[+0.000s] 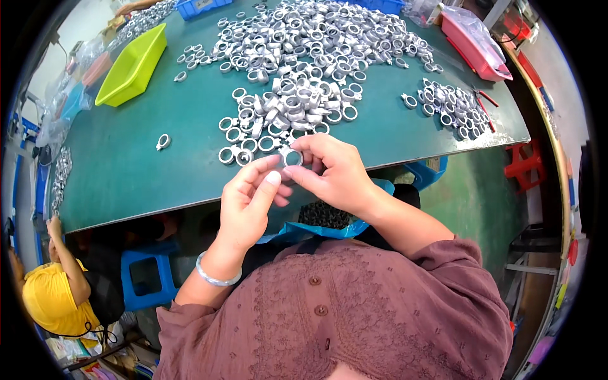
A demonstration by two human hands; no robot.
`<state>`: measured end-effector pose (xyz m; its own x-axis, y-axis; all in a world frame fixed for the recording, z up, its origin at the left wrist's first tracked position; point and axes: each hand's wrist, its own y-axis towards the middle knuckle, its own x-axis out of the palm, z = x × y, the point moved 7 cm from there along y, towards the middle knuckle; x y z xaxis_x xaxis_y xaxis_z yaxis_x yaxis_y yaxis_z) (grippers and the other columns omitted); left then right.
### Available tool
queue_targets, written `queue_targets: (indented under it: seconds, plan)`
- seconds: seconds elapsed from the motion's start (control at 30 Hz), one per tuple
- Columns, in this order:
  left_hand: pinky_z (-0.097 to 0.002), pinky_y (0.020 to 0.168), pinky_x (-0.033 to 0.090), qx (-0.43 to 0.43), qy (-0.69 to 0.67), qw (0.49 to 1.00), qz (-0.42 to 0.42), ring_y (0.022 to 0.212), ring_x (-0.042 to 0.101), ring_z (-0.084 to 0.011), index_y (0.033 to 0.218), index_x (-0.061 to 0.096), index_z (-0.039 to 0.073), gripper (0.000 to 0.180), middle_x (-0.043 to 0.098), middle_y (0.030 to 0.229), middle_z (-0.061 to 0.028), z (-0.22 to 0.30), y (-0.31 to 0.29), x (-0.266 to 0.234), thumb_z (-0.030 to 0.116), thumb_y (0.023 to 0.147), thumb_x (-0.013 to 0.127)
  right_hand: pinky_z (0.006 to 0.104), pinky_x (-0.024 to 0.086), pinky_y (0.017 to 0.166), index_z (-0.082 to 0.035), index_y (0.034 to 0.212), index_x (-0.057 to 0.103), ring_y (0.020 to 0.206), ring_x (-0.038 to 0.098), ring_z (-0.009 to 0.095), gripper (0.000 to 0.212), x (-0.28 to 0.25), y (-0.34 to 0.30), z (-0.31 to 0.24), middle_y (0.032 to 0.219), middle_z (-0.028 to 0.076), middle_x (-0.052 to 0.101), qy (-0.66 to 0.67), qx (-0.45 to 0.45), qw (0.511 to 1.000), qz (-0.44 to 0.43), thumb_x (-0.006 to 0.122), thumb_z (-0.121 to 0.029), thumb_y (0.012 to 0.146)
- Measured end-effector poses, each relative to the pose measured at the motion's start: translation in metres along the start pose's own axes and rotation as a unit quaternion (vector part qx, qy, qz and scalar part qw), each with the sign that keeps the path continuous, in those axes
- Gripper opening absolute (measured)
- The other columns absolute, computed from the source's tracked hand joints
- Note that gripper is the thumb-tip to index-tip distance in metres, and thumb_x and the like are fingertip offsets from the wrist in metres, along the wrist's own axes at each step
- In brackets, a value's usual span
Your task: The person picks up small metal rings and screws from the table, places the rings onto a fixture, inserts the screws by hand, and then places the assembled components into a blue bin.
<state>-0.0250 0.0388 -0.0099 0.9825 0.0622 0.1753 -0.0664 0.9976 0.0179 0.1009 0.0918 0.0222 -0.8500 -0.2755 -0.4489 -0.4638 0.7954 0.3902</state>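
Near the table's front edge, my right hand [339,174] pinches a silver metal ring clamp [292,158] between thumb and fingers. The ring stands tilted, with its small lug toward the pile. My left hand [247,196] is just left of it, fingers curled and thumb drawn in against them. Its index fingertip comes close to the ring; whether it touches, and whether anything small is in the pinch, I cannot tell. Just beyond my hands lies a heap of similar ring clamps [291,101], joining a larger pile [316,35] farther back.
The green table [158,183] carries a yellow-green tray [136,66], a pink tray [472,44], a smaller ring heap [449,107], red-handled pliers [487,98] and one lone ring [164,140]. A blue bag of dark small parts [324,215] sits at my lap. A person in yellow [57,297] works at left.
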Motion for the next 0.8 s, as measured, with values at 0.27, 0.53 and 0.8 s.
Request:
queue_targets:
  seconds: [0.27,0.53,0.8]
  plan:
    - [-0.0243,0.065,0.051,-0.114,-0.242,0.961,-0.068,0.077,0.060,-0.0129,0.100,0.055,0.002,0.020,0.061,0.091,-0.0068,-0.016,0.005,0.013,0.016,0.090,0.046,0.0205,0.042,0.052,-0.001,0.096,0.057,0.060,0.051,0.007,0.031,-0.005,-0.010,-0.011,0.077,0.003,0.055,0.063,-0.058,0.996,0.005,0.070,-0.005,0.068]
    - [-0.0246,0.065,0.051,-0.147,-0.320,0.929,-0.114,0.076,0.060,-0.0148,0.099,0.055,0.003,0.020,0.060,0.089,-0.0070,-0.021,0.003,0.018,0.018,0.090,0.045,0.0198,0.044,0.061,0.001,0.102,0.054,0.071,0.055,0.006,0.022,0.005,-0.016,0.010,0.080,0.003,0.057,0.322,0.066,0.942,-0.067,0.057,-0.002,0.080]
    - [-0.0273,0.074,0.050,-0.012,-0.168,0.984,-0.054,0.082,0.058,-0.0142,0.094,0.056,-0.001,0.011,0.059,0.093,-0.0073,-0.013,-0.003,0.020,0.003,0.083,0.055,0.0209,0.045,0.061,-0.002,0.097,0.058,0.068,0.055,0.009,0.023,-0.005,-0.017,0.002,0.084,0.004,0.055,0.206,-0.018,0.977,-0.046,0.063,-0.002,0.075]
